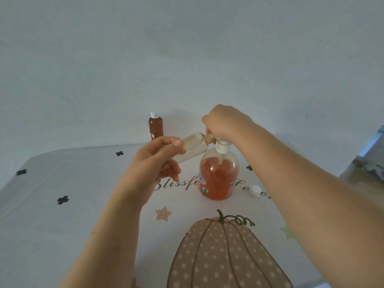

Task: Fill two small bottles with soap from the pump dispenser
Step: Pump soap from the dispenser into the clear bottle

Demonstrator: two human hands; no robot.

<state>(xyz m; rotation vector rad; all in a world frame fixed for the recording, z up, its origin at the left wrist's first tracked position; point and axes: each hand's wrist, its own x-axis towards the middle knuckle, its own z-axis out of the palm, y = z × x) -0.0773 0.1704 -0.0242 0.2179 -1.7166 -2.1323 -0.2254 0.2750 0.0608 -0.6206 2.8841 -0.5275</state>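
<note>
A clear pump dispenser [218, 175] about two-thirds full of orange soap stands mid-table. My right hand [225, 121] rests on top of its white pump head, fingers curled over it. My left hand [154, 161] grips a small, nearly empty clear bottle [194, 146], tilted with its open neck up against the pump's nozzle. A second small bottle [155, 126], full of brown-orange soap and capped in white, stands upright at the table's far edge. A loose white cap [256, 191] lies on the table right of the dispenser.
The table wears a pale cloth [62, 215] printed with a dotted pumpkin, stars, black clovers and script lettering. A plain wall stands right behind the far edge. Grey-patterned fabric [369, 167] shows at the right edge.
</note>
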